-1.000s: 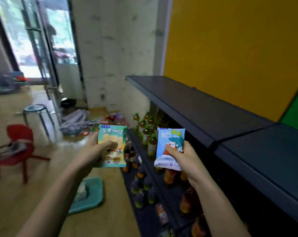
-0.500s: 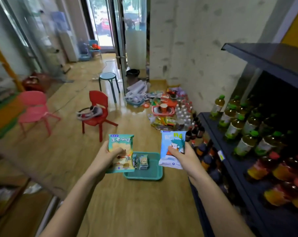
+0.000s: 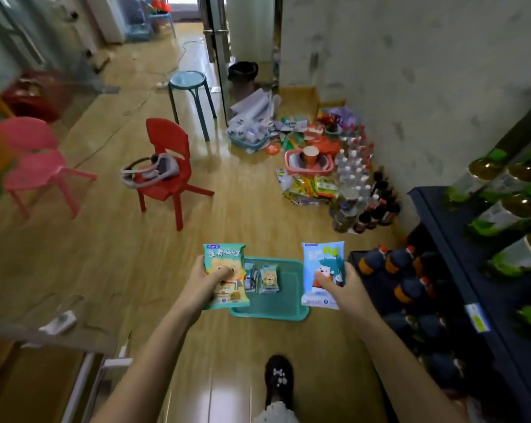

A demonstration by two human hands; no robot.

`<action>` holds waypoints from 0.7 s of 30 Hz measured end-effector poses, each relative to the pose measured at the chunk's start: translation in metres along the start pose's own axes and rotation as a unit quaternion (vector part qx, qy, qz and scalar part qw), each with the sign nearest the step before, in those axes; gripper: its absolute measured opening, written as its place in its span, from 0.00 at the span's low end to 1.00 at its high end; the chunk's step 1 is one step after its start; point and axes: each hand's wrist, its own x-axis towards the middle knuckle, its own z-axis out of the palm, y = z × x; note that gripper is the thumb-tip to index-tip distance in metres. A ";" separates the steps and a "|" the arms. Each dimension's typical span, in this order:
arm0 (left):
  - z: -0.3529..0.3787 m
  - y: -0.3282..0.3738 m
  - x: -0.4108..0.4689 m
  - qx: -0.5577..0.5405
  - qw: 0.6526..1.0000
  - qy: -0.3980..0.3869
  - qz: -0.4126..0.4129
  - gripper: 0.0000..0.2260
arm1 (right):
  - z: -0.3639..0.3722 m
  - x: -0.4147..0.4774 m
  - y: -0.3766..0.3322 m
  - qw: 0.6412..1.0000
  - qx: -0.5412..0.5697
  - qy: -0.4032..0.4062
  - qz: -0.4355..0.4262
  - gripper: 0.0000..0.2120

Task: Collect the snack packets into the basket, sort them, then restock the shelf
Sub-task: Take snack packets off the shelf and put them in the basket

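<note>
My left hand (image 3: 204,285) grips a green snack packet (image 3: 226,271) with a cartoon picture, held upright above the floor. My right hand (image 3: 342,290) grips a blue snack packet (image 3: 322,267) with a polar bear on it. Between and below them a teal basket (image 3: 273,312) lies on the wooden floor, with two small packets (image 3: 263,278) in its left part. The dark shelf (image 3: 459,270) with bottles stands to my right.
A red chair (image 3: 166,166) with a headset on its seat, a pink chair (image 3: 35,166) and a blue stool (image 3: 189,96) stand to the left and ahead. A pile of packets, bottles and a pink basket (image 3: 308,163) lies by the wall. My shoe (image 3: 278,380) is below.
My view has swung down and left from the shelf top to the floor. Both hands still hold their packets and now hover over the teal basket.
</note>
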 end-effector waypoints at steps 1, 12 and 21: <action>0.001 -0.002 0.029 0.005 1.000 0.003 -0.004 0.14 | 0.006 0.027 0.006 1.000 -0.010 -0.005 0.007 0.16; -0.006 -0.058 0.258 0.010 0.998 -0.004 -0.068 0.12 | 0.084 0.227 0.086 0.993 0.033 0.003 0.111 0.14; -0.006 -0.268 0.470 0.070 0.993 -0.056 -0.082 0.12 | 0.164 0.385 0.312 0.994 0.011 0.018 0.106 0.12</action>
